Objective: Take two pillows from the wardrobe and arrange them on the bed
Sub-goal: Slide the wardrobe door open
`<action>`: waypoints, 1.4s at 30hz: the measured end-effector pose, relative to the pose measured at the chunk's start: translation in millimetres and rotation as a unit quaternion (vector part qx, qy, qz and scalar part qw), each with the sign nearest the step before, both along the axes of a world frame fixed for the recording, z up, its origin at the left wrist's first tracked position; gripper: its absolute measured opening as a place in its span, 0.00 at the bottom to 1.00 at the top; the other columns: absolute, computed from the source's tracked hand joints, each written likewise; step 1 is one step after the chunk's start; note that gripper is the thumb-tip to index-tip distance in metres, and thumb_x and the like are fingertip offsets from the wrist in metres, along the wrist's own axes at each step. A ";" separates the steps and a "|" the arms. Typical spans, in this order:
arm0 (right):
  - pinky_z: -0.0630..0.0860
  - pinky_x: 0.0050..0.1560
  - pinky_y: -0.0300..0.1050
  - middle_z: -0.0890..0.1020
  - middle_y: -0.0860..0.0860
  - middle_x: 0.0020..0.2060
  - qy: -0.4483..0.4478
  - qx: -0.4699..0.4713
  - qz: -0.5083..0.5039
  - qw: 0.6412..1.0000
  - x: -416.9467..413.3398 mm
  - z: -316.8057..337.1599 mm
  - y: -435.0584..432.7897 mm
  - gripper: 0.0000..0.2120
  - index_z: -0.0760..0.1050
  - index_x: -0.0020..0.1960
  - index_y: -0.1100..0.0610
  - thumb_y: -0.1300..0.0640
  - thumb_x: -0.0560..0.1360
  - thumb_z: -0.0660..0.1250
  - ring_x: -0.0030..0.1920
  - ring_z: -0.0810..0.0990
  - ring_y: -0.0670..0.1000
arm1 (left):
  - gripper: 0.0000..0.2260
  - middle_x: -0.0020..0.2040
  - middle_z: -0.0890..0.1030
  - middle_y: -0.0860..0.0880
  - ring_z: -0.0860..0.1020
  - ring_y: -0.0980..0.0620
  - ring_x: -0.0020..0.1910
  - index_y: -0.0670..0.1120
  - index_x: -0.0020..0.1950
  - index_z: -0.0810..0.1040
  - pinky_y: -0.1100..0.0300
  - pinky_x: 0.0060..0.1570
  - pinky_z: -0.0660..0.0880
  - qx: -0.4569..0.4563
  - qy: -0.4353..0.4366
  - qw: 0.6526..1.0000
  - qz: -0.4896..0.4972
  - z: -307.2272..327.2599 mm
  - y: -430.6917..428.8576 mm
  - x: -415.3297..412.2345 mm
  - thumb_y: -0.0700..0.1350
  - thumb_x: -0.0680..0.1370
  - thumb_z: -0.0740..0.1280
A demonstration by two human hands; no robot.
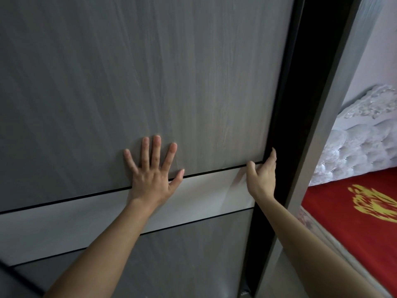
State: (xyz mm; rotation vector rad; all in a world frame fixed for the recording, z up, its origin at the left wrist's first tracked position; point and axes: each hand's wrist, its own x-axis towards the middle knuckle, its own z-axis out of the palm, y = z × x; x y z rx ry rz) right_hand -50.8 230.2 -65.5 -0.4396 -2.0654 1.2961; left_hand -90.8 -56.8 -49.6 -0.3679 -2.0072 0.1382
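A grey wood-grain sliding wardrobe door (pixel 150 72) with a white horizontal band fills most of the head view. My left hand (pixel 153 171) lies flat on it, fingers spread, palm against the panel. My right hand (pixel 263 175) curls its fingers around the door's right edge, beside a narrow dark gap (pixel 296 104) into the wardrobe. Nothing inside the gap can be made out, and no pillows are visible. The bed (pixel 352 222) with a red cover and yellow pattern lies at the right.
A grey wardrobe side panel (pixel 326 147) stands between the dark gap and the bed. A white tufted headboard (pixel 361 138) rises behind the red cover against a pale wall. The image is slightly blurred.
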 end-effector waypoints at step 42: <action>0.72 0.50 0.36 0.52 0.42 0.79 -0.087 0.115 0.486 0.862 33.5 -37.0 -386.8 0.52 0.32 0.76 0.36 0.71 0.69 0.57 0.71 0.67 0.54 | 0.47 0.79 0.35 0.40 0.41 0.36 0.78 0.50 0.80 0.43 0.44 0.69 0.66 0.156 -0.325 0.913 0.191 -11.7 -319.2 119.8 0.34 0.68 0.66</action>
